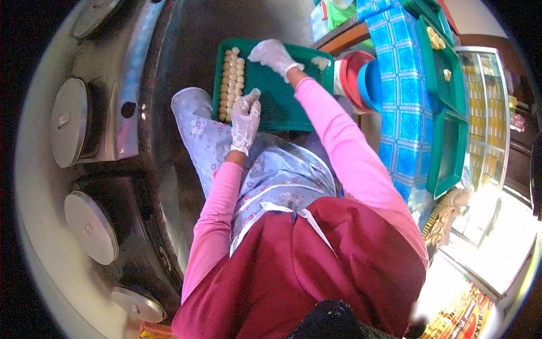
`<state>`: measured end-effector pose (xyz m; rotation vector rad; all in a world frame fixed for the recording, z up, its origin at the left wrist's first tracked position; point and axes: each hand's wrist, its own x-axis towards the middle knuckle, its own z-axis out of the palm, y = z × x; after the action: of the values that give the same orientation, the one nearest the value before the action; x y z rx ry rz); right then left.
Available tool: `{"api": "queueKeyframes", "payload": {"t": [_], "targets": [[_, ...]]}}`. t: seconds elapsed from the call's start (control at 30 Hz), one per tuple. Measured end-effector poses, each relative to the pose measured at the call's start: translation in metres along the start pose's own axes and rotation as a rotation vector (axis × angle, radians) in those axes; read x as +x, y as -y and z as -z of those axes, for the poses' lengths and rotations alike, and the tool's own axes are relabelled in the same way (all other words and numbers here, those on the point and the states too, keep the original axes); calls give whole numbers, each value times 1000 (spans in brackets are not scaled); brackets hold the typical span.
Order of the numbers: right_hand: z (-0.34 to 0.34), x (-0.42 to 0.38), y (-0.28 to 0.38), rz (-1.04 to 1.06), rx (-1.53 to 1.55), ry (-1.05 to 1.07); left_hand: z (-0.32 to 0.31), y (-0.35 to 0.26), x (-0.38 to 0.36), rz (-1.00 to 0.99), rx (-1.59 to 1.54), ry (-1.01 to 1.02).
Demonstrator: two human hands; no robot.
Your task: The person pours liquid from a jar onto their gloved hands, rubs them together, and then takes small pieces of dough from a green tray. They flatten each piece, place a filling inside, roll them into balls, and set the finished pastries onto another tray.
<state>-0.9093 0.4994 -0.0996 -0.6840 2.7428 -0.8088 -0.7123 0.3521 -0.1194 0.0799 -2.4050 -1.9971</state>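
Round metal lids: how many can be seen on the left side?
4: one lid at top left, one below it, one lower, one near the bottom. Others may be hidden.

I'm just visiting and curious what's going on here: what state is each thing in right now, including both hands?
left hand: gloved, pinching a pale piece at the tray's near edge
right hand: gloved, fingers spread above the tray's far end
green tray: on the lap, partly filled
pale pieces: lined in neat rows along the tray's left side
round lids: shut over their openings
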Motion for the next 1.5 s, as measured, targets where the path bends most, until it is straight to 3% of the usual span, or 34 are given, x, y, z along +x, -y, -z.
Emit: {"api": "queueKeyframes", "payload": {"t": [0.03, 0.1, 0.17, 0.2, 0.23, 0.3, 0.4, 0.53, 0.63, 0.7, 0.77, 0.8, 0.83, 0.87, 0.9, 1.03, 1.1, 1.13, 1.27, 1.37, 1.4, 1.43, 1.47, 1.5], "targets": [[17, -15, -5, -14, 182, -53, 1, -3, 1, -2, 9, 7], [45, -45, -19, 227, -28, -197, 1, -12, 1, 5, 17, 27], [43, -62, -62, 365, -860, 51, -3, 1, 1, -1, 6, 40], [48, -83, -60, 118, -420, 63, -4, 3, 2, -10, 27, 69], [48, -97, -64, 159, -448, 104, -5, 4, 3, -10, 55, 90], [47, -128, -61, 134, -213, 40, -6, 3, 2, -3, 116, 130], [49, -160, -56, 104, -475, 78, -1, -3, 0, -82, 210, 126], [39, -197, -56, 99, -430, 33, -2, -9, 0, -73, 215, 125], [30, -195, -24, -130, 14, -209, -3, -19, -1, -157, 319, 126], [34, -183, 13, -457, 719, -194, -6, -21, -2, -269, 411, 113], [2, -172, 10, -588, 1055, -203, -9, -25, -4, -399, 583, 141], [-11, -169, 13, -584, 1084, -266, -13, -28, -1, -477, 705, 172], [-24, -169, 16, -606, 964, -340, -19, -31, -1, -550, 828, 203], [-39, -164, 3, -594, 686, -302, -26, -39, -6, -467, 1012, 278], [-54, -160, -13, -578, 408, -264, -32, -37, -5, -516, 1041, 310], [-65, -171, -33, -209, -230, -313, -43, -26, -5, -481, 1062, 352], [-41, -175, -12, -178, -300, -510, -41, -29, -5, -466, 1064, 353], [-30, -164, -1, -413, -126, -510, -40, -32, -3, -462, 1059, 348], [3, -118, 20, -214, -588, -534, -30, -25, -1, -621, 854, 127], [-15, -91, 21, 30, -942, -448, -28, 1, -14, -360, 718, 198], [-23, -91, 22, 121, -955, -431, -31, -5, -17, -407, 790, 98], [-32, -93, 22, 212, -967, -410, -32, -7, -17, -385, 836, 122], [-35, -88, 23, 165, -1007, -502, -33, -7, -17, -363, 881, 148], [-34, -89, 20, 148, -974, -447, -34, -8, -17, -343, 923, 174]]}}
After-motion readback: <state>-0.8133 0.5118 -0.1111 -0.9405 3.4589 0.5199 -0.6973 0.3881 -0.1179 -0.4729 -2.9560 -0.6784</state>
